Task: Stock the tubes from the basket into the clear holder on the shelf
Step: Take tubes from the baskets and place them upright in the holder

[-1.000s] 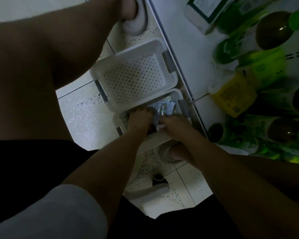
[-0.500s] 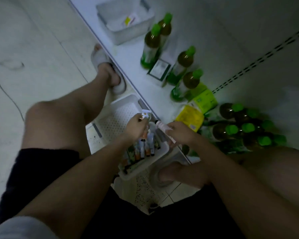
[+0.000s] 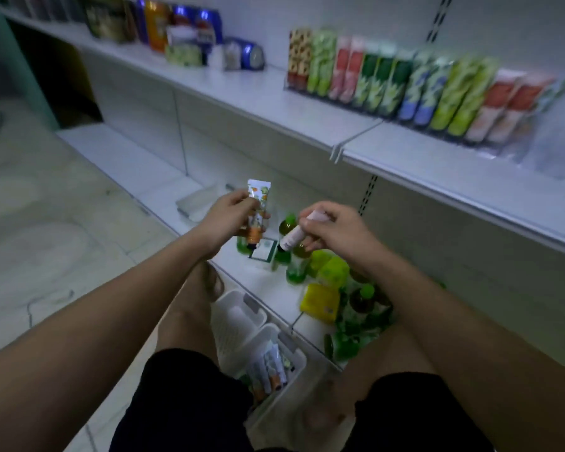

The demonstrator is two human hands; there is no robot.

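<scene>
My left hand [image 3: 230, 215] grips an orange and white tube [image 3: 256, 212], cap down. My right hand [image 3: 335, 230] grips a pale pink and white tube [image 3: 292, 238], tilted with its dark cap down. Both hands hover above the bottom shelf, well below the clear holder [image 3: 437, 102] on the upper shelf at the right, which holds a row of upright colourful tubes. The white basket [image 3: 276, 402] stands on the floor between my knees with several tubes [image 3: 269, 370] in it.
A second, empty white basket [image 3: 242, 316] sits just beyond the first. Green bottles [image 3: 296, 265] and yellow packs [image 3: 320, 301] crowd the bottom shelf. Cans and boxes [image 3: 183, 31] stand on the upper shelf at the left. Another white bin [image 3: 198, 202] rests further left.
Both hands rose out of the basket, each with a tube. My head tilted up, so the upper shelf and clear holder came into view.
</scene>
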